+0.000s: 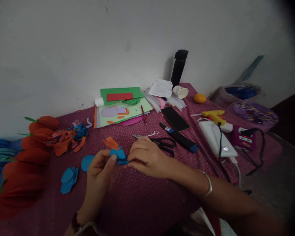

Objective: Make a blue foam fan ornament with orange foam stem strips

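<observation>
Both my hands meet over the maroon cloth and pinch one small blue paper piece between them. My left hand grips its left side with thumb and fingers closed. My right hand has its fingers curled on the right side. Several cut blue paper petals lie to the left, along with a round blue piece. An orange paper scrap lies just behind the blue piece. Black-handled scissors rest right behind my right hand.
Orange paper flowers and scraps crowd the left. Coloured sheets, a black bottle, a paper cup and a phone stand behind. A yellow glue gun, white power bank and cables lie at right.
</observation>
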### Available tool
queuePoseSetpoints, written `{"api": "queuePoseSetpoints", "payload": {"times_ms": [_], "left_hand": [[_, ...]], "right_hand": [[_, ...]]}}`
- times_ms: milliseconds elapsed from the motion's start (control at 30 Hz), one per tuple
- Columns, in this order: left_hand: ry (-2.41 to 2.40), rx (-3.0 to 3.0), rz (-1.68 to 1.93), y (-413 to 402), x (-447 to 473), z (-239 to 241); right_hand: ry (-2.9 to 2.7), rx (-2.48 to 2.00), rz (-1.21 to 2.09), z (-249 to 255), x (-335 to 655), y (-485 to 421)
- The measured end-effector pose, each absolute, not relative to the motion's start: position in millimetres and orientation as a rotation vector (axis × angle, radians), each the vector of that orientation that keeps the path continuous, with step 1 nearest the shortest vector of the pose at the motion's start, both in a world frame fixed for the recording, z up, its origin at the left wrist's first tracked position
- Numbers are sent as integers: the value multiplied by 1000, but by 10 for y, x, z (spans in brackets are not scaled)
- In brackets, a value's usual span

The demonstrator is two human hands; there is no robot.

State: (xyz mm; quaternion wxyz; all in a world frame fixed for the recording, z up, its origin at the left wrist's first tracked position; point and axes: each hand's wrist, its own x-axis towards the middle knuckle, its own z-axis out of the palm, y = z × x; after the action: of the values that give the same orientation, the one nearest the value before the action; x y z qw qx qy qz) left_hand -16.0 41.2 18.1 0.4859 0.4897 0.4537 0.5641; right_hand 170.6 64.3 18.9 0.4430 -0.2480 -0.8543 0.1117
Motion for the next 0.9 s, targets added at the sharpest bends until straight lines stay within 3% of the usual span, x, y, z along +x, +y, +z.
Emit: {"api": "queuePoseSetpoints", "payload": {"times_ms": [267, 467, 567, 900], "left_hand": [[1085, 859, 1401, 408, -53, 137], [1363, 1118, 1376, 438, -57, 147], [1452, 1188, 1226, 440, -67, 142], [1391, 1102, 1150, 444, -44, 22]], "right_hand": [[-2065, -808, 438, 192, 1690, 661], [-1407, -762, 1380, 137, 1712, 798], [-1192, -744, 1603, 92, 1683, 823], [-1325, -934, 1569, -18, 1593, 786]]}}
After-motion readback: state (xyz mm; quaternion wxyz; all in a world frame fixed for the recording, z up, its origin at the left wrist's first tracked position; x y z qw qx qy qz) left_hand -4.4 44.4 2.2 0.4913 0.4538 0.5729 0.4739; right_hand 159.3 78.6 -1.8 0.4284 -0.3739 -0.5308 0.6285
